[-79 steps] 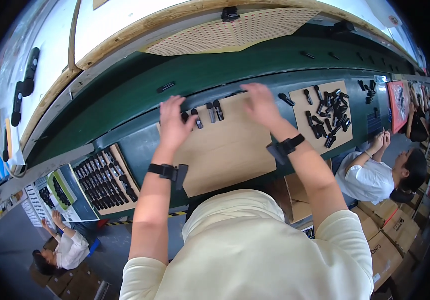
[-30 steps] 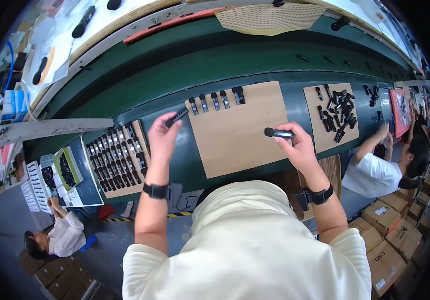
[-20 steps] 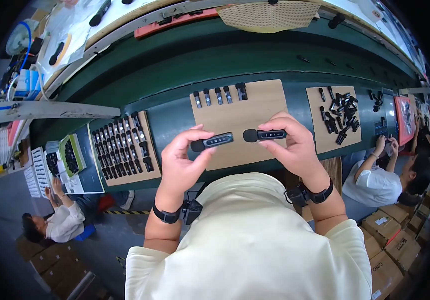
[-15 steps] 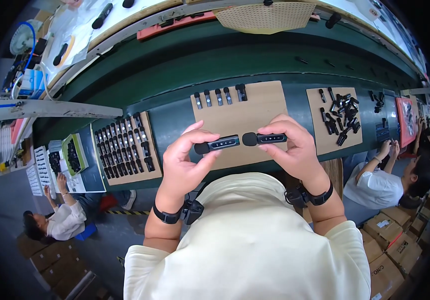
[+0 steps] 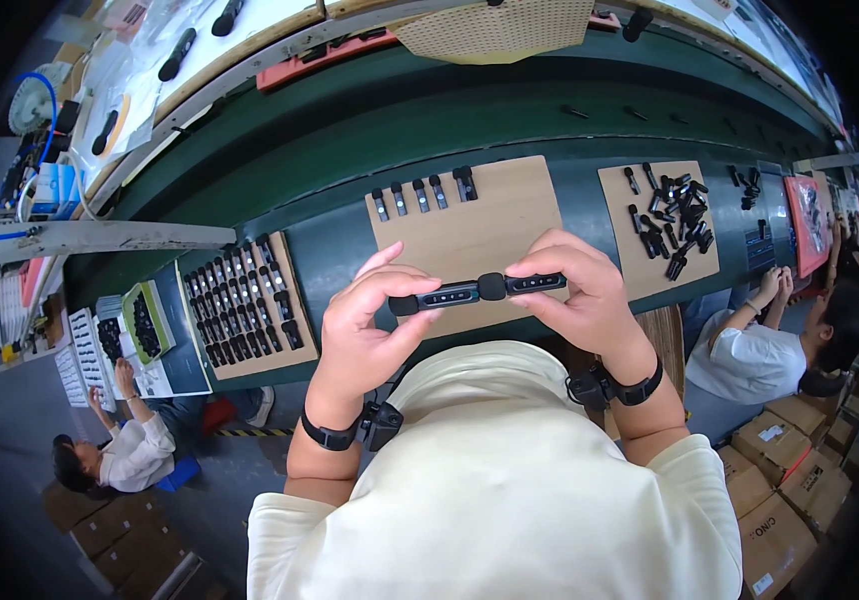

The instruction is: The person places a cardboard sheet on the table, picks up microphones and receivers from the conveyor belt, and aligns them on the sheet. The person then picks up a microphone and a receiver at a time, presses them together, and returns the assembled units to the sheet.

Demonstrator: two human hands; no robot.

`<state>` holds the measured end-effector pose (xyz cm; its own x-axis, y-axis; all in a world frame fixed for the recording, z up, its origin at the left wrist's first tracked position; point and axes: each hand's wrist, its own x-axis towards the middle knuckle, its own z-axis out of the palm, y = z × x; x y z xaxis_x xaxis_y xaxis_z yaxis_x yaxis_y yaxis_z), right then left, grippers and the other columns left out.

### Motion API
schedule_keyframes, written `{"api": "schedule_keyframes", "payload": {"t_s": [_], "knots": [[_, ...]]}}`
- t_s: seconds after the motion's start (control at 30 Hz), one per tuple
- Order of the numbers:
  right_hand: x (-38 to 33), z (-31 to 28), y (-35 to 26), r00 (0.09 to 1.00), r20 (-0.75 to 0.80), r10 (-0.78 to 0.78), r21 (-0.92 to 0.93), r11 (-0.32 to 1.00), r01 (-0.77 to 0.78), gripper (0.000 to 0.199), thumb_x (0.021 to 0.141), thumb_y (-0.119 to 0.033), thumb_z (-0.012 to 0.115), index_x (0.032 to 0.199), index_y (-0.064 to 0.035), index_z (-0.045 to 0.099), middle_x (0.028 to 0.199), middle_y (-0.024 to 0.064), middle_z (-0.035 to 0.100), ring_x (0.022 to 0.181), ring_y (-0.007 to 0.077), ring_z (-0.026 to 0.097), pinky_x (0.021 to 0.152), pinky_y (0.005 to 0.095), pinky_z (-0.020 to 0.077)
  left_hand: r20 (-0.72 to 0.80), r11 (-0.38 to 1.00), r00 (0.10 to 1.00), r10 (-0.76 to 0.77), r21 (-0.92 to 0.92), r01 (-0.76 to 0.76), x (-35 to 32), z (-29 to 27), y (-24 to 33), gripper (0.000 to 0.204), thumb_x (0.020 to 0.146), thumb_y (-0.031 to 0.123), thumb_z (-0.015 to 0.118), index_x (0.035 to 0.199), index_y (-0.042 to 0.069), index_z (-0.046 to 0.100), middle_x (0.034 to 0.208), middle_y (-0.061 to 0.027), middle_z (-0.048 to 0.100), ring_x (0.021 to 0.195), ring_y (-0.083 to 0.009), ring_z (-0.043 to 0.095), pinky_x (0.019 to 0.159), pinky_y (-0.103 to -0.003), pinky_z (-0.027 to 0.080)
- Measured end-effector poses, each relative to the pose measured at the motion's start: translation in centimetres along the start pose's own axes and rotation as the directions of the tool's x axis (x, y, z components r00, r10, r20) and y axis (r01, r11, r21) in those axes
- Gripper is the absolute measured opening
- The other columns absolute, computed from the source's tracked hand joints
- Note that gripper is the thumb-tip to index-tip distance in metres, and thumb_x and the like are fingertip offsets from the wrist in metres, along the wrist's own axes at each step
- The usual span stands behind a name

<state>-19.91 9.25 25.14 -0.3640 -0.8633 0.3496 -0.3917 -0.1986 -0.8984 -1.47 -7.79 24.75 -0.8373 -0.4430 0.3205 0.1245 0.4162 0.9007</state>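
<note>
My left hand (image 5: 370,310) pinches a small black clip-on microphone (image 5: 450,296) between thumb and fingers, its foam head toward the left. Another black microphone with a foam head (image 5: 491,287) is held by my right hand (image 5: 590,300) at its body. Both lie level, end to end, the right one's foam head at the left one's body end; whether they touch I cannot tell. Beneath them is a brown cardboard sheet (image 5: 485,215), where several like microphones (image 5: 420,196) stand in a row along the far edge.
At left, a cardboard sheet (image 5: 302,300) carries several rows of microphones. A loose heap of microphones (image 5: 685,210) lies on another sheet to the right. Co-workers (image 5: 750,350) sit at both sides of the green bench (image 5: 330,250). A grey metal bar (image 5: 110,238) juts in from the left.
The two microphones have come together, closing the gap between them. Each hand still grips its own microphone. The whole view has shifted slightly.
</note>
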Motion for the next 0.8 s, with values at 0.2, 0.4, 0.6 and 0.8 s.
{"api": "schedule_keyframes", "payload": {"t_s": [0.2, 0.4, 0.6, 0.8], "knots": [[0.1, 0.0, 0.2, 1.000, 0.001, -0.014, 0.004, 1.000, 0.014, 0.030, 0.073, 0.004, 0.076, 0.101, -0.0015, 0.068, 0.086, 0.0078, 0.063, 0.076, 0.0165, 0.058, 0.068, 0.0255, 0.0445, -0.002, 1.000, 1.000, 0.001, -0.002, -0.001, 0.1, 0.0, 0.1, 0.026, 0.073, -0.005, 0.075, 0.097, 0.004, 0.069, 0.090, -0.0073, 0.072, 0.086, -0.0202, 0.069, 0.106, -0.053, 0.039], [0.0, -0.2, 0.1, 0.999, 0.006, -0.047, -0.003, 0.999, 0.047, 0.028, 0.074, 0.008, 0.072, 0.101, -0.0001, 0.067, 0.094, 0.0108, 0.062, 0.084, 0.0178, 0.058, 0.071, 0.0259, 0.0448, -0.059, 1.000, 0.998, 0.011, -0.014, -0.012, 0.1, 0.5, 0.2, 0.028, 0.072, -0.004, 0.076, 0.098, 0.005, 0.070, 0.090, -0.0076, 0.071, 0.087, -0.0206, 0.069, 0.106, -0.053, 0.040], [-0.6, 0.6, 0.0, 0.988, -0.113, 0.104, 0.305, 0.950, -0.065, 0.027, 0.077, 0.011, 0.067, 0.103, 0.0024, 0.066, 0.102, 0.0125, 0.060, 0.091, 0.0195, 0.058, 0.076, 0.0278, 0.0466, 0.037, 0.996, 0.999, 0.000, 0.090, -0.004, 0.7, 0.9, 0.7, 0.027, 0.072, -0.005, 0.073, 0.096, 0.004, 0.069, 0.097, -0.0087, 0.070, 0.094, -0.0220, 0.067, 0.106, -0.051, 0.040], [-0.7, -0.7, 0.7, 0.996, -0.078, -0.031, 0.017, 0.999, 0.032, 0.032, 0.076, 0.014, 0.065, 0.106, 0.0033, 0.063, 0.105, 0.0131, 0.059, 0.093, 0.0210, 0.059, 0.078, 0.0284, 0.0488, 0.030, 1.000, 0.999, 0.013, 0.019, -0.013, 0.7, 1.6, -0.9, 0.028, 0.072, -0.010, 0.064, 0.097, 0.003, 0.064, 0.101, -0.0096, 0.069, 0.101, -0.0218, 0.064, 0.109, -0.052, 0.035]]}}
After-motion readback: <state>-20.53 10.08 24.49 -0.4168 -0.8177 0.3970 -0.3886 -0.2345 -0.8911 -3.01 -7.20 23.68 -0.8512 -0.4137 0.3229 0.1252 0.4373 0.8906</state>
